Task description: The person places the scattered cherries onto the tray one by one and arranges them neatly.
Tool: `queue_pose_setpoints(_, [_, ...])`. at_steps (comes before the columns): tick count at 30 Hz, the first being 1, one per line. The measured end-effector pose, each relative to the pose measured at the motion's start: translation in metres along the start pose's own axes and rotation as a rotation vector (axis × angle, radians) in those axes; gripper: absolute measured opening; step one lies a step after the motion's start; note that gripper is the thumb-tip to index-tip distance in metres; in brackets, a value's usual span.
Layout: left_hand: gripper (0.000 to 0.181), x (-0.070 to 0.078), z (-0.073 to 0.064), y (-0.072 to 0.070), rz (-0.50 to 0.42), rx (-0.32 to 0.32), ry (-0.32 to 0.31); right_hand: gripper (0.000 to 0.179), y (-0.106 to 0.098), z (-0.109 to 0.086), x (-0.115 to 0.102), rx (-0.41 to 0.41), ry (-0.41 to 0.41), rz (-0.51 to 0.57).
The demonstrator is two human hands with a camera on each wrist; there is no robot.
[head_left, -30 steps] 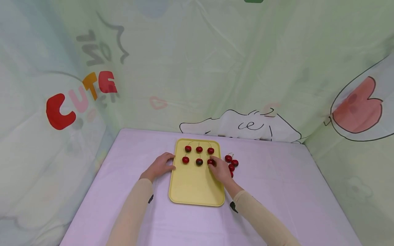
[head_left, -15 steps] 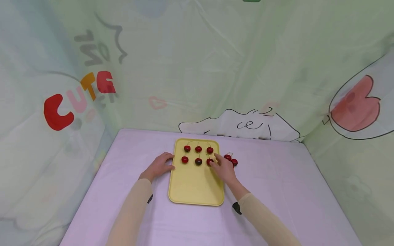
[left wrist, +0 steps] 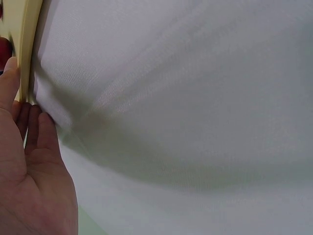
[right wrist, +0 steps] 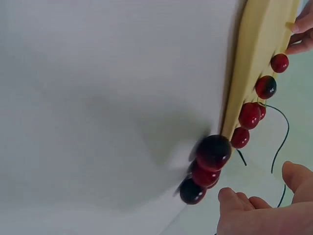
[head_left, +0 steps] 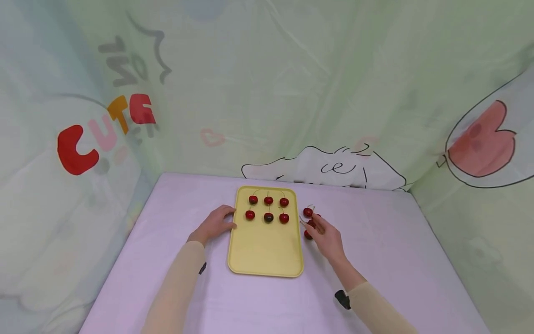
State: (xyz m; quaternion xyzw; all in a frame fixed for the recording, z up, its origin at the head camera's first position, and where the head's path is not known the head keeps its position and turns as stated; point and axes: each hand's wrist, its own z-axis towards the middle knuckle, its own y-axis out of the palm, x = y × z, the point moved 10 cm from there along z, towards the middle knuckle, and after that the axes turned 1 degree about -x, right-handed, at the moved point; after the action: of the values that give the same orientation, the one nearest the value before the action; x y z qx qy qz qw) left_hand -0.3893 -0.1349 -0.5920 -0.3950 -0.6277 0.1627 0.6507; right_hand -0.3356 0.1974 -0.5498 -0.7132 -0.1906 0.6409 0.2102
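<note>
A yellow tray lies on the table, bearing two rows of red cherries with stems, one of them a dark cherry. My left hand holds the tray's left edge, its thumb over the rim in the left wrist view. To the right of the tray my right hand hovers over a small pile of loose cherries, including a red cherry. Its thumb and fingers stand apart. In the right wrist view a large dark cherry lies beyond the fingertips. The hand partly hides the pile in the head view.
A pale lilac cloth covers the table. Printed curtains close off the back and both sides. The lower part of the tray shows bare yellow surface below the rows of cherries.
My right hand has let go of the cherry at the right end of the second row and moved right, off the tray, to the loose pile. My left hand has stayed at the tray's edge.
</note>
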Motion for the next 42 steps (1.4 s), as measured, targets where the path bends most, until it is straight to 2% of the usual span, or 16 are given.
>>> queue_pose_setpoints(7, [0.055, 0.003, -0.001, -0.003, 0.001, -0.007, -0.001, 0.062, 0.001, -0.005, 0.03, -0.003, 0.033, -0.065])
queue_pose_setpoints(12, [0.056, 0.003, -0.001, -0.001, -0.006, -0.015, 0.001, 0.064, 0.004, 0.003, 0.056, 0.011, 0.066, -0.095])
queue_pose_setpoints(17, [0.056, 0.003, 0.0, -0.001, -0.008, -0.015, 0.007, 0.061, -0.006, 0.017, 0.067, 0.071, 0.091, -0.113])
queue_pose_setpoints(21, [0.056, 0.003, 0.001, -0.002, -0.005, -0.004, 0.014, 0.057, -0.016, 0.027, 0.072, 0.1, 0.106, -0.083])
queue_pose_setpoints(26, [0.055, -0.001, 0.002, 0.0, 0.013, -0.002, 0.008, 0.054, -0.017, 0.038, 0.074, 0.072, 0.138, -0.053])
queue_pose_setpoints(35, [0.055, 0.0, 0.0, 0.001, -0.001, -0.01, 0.005, 0.052, -0.015, 0.047, 0.054, 0.04, 0.097, 0.008])
queue_pose_setpoints(42, [0.054, 0.002, -0.001, 0.0, 0.005, 0.0, 0.002, 0.05, -0.013, 0.054, 0.05, 0.038, 0.07, -0.016])
